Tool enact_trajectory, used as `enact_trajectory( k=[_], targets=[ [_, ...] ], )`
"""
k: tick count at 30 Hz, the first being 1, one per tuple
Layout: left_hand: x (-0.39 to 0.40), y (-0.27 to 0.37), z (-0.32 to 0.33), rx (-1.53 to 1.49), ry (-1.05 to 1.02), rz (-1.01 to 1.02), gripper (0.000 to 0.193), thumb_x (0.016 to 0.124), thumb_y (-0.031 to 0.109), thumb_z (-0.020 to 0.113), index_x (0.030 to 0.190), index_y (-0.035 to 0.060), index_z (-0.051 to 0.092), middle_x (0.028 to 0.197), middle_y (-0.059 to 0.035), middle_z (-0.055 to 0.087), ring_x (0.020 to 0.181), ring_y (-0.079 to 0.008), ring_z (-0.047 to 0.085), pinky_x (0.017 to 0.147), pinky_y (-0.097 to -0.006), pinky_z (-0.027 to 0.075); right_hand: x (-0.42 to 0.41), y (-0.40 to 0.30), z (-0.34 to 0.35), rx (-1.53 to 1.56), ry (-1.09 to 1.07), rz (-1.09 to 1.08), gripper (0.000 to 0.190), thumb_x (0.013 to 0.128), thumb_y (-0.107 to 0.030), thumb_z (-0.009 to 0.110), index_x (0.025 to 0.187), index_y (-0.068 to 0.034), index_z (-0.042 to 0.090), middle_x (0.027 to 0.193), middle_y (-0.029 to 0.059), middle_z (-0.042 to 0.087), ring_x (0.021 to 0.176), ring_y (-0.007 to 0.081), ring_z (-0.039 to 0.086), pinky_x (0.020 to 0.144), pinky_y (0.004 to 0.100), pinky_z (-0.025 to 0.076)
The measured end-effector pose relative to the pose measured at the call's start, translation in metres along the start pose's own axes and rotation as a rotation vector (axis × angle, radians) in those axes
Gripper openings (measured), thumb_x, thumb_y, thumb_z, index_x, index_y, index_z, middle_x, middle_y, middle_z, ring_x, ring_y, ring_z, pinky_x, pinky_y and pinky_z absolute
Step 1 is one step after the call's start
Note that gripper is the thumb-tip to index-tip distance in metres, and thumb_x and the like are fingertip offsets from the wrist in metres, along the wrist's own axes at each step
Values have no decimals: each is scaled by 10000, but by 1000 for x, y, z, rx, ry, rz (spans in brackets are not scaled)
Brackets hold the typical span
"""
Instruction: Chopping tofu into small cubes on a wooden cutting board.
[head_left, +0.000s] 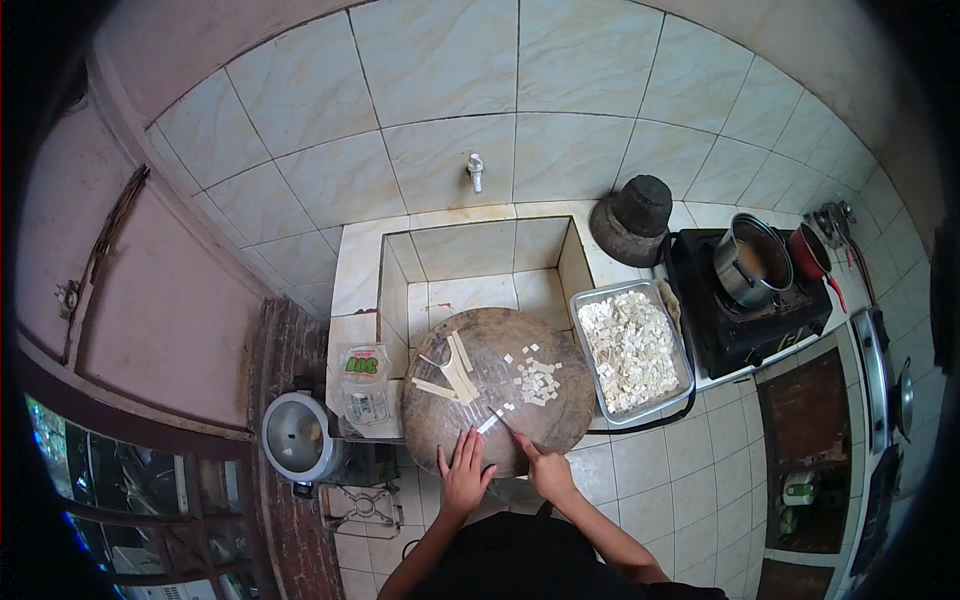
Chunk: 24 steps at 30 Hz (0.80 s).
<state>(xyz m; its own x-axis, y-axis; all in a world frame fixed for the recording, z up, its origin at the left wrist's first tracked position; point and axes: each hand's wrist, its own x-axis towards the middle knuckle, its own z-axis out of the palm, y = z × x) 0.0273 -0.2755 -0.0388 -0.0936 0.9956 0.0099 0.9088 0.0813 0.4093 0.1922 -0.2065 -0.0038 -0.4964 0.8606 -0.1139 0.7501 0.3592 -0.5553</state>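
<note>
A round wooden chopping board (506, 324) lies before me, over the front of a tiled sink. My left hand (465, 476) rests on its near edge, fingertips holding down a narrow pale strip (489, 423) of food. Gripped in my right hand (550, 475) is a small knife (502, 420), its blade beside that strip. A few cut pieces (508, 406) sit just past the blade. Further back at the left lie several longer strips (459, 376). Small pale squares (538, 384) form a loose pile on the board's right side.
Right of the board, a clear rectangular container (636, 352) is full of pale cut squares. Beyond it a black gas stove (697, 319) carries a metal pot (752, 261) and a red pan (810, 251). Plastic packaging (365, 386) lies at left, near a lidded pot (296, 437).
</note>
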Motion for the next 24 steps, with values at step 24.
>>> enact_trajectory(
  k=[24],
  targets=[
    [1,0,0,-2,-9,7,697,810,350,554,1368,48,266,1456,-82,209,1336,-243,214,1026,-578,122,-14,3,28,-77,49,-19,723,694,-21,541,1358,-219,334,809,211,591,623,366,602,562,450,498]
  ],
)
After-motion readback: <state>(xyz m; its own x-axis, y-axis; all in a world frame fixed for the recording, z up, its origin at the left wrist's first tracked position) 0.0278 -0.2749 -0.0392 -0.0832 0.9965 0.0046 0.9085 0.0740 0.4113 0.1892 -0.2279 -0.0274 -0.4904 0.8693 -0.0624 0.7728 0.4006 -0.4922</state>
